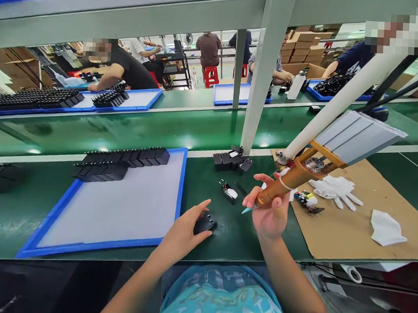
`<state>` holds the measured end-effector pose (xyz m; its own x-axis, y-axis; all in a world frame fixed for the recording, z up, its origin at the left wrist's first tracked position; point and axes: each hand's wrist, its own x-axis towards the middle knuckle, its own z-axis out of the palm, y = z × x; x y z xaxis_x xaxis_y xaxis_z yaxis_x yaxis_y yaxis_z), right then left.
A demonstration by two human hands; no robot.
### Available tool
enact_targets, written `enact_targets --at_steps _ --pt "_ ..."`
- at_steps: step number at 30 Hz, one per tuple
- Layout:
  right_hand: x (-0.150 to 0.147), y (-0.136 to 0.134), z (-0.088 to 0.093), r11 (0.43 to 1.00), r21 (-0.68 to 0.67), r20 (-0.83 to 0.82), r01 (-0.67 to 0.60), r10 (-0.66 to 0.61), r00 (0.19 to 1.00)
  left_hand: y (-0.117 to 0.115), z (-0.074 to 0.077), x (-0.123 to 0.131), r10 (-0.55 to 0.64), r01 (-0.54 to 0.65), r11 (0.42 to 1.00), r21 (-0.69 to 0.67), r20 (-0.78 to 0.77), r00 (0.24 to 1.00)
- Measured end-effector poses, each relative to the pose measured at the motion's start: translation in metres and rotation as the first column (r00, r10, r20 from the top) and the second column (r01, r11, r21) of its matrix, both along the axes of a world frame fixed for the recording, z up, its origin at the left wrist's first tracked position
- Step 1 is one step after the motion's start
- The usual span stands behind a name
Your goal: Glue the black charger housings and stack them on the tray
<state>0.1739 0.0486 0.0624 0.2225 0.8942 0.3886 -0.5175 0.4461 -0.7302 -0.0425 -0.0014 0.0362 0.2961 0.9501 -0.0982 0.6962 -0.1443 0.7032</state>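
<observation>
My left hand (182,229) is around a black plug-in power adapter (206,224) lying on the green bench, thumb along its near side and fingers on its far side. The index finger sticks out above it. In my right hand (272,215) is a brown cylindrical tool (283,184), gripped near its lower end and slanting up to the right. A pointed light-blue tip (247,210) shows below the fingers; what it belongs to is partly hidden. Between the hands and farther back lies an opened adapter (229,192) with its inside showing, beside a thin black piece (241,188).
A blue-rimmed tray (184,183) at left carries rows of black adapters (124,162). More adapters (231,160) are piled behind. On cardboard (345,233) at right lie white gloves (336,189), a circuit board (309,200) and a white cloth (388,228). A white post (257,93) stands ahead; co-workers sit beyond.
</observation>
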Motion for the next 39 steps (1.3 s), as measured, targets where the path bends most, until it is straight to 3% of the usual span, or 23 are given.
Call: enact_targets --at_steps 4,7,9,14,17,20,25,30,39 --pt "-0.007 -0.003 0.005 0.998 -0.02 -0.038 -0.053 0.052 0.998 -0.006 -0.022 0.002 0.161 -0.156 0.987 -0.042 0.314 0.936" --pt "-0.015 -0.005 0.008 0.996 -0.021 -0.05 -0.082 0.081 0.995 -0.009 -0.034 0.004 0.221 -0.211 0.975 -0.074 0.441 0.87" --pt "-0.021 -0.006 0.009 0.994 -0.014 -0.065 -0.107 0.106 0.992 -0.013 -0.039 0.007 0.212 -0.225 0.974 -0.017 0.406 0.889" --pt "-0.033 -0.009 0.012 0.982 0.027 -0.094 -0.185 0.187 0.978 -0.03 -0.051 0.018 0.098 -0.143 0.935 0.324 0.152 0.983" --pt "-0.036 -0.01 0.014 0.975 0.046 -0.124 -0.218 0.222 0.967 -0.034 -0.056 0.028 0.137 -0.146 0.896 0.42 0.052 0.989" --pt "-0.037 -0.01 0.016 0.974 0.038 -0.135 -0.222 0.225 0.965 -0.03 -0.054 0.036 0.21 -0.217 0.896 0.388 0.061 0.976" --pt "-0.038 -0.011 0.019 0.979 0.005 -0.11 -0.206 0.205 0.973 -0.024 -0.037 0.041 0.232 -0.269 0.926 0.265 0.163 0.959" --pt "-0.039 -0.013 0.018 0.98 0.02 -0.103 -0.197 0.198 0.975 -0.023 -0.024 0.04 0.23 -0.267 0.916 0.298 0.153 0.961" --pt "-0.041 -0.015 0.021 0.982 0.028 -0.104 -0.185 0.187 0.977 -0.024 -0.019 0.037 0.22 -0.272 0.901 0.336 0.186 0.958"
